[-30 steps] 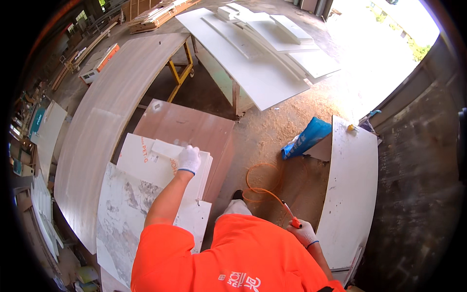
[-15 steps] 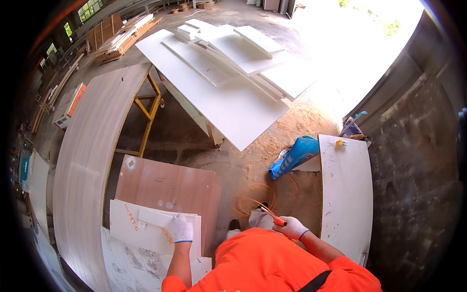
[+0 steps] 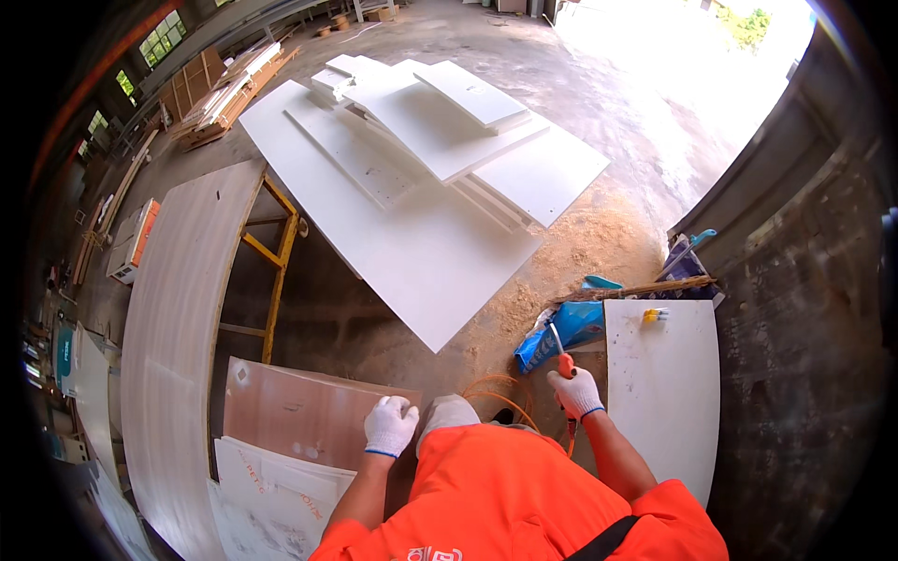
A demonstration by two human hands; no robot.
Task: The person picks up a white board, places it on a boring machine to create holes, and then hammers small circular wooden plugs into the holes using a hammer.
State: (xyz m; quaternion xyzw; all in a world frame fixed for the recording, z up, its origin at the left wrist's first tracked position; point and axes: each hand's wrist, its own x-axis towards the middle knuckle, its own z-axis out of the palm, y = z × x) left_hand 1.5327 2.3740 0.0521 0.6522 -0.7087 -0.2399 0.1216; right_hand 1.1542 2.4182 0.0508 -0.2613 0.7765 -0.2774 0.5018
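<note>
Right hand (image 3: 577,393), in a white knitted glove with a blue-edged cuff: the fingers are wrapped around the handle of an orange-red air blow gun (image 3: 566,366), whose slim, slightly curved metal nozzle (image 3: 556,337) points upward and away from the wearer. The blow gun is held in front of the body, to the right of the midline, between the blue plastic sack and the wearer's shirt as seen from above. An orange air hose (image 3: 492,379) loops on the floor nearby.

Left hand (image 3: 390,427), similarly gloved: the fingers are curled inward, beside the wearer's left leg and over the near right part of a brown wood-grain panel (image 3: 295,404); whether they are pressed together or close on anything cannot be told, nor whether the hand touches the panel. Nearer the wearer lie white panels (image 3: 267,486) with orange print.

To the right, a white board (image 3: 664,402) carries small yellow-and-white pieces (image 3: 655,315); the blue plastic sack (image 3: 566,329) lies just beyond its left corner. To the left extends a long pale wood-grain sheet (image 3: 178,318), with a yellow metal frame (image 3: 281,266) along its right edge. Ahead, a large white panel (image 3: 412,271) bears smaller white panels (image 3: 449,140), stacked unevenly; sawdust (image 3: 599,245) covers the floor to their right
</note>
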